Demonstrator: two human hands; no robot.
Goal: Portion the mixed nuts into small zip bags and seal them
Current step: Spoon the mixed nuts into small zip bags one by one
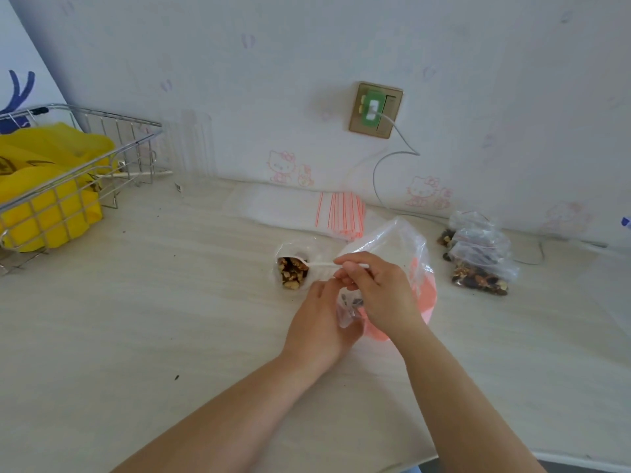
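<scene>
- Head view: your right hand (372, 285) pinched a white spoon (321, 265), its bowl over the nuts (292, 273).
- Your left hand (321, 319) gripped a small bag (348, 307), fingers curled round it, just beneath the right fingers.

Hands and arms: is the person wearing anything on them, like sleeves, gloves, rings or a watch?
No. The left hand and the right hand are bare, with no gloves, rings or watch to see. Both forearms are uncovered right down to the bottom edge of the picture, so no sleeves show.
</scene>
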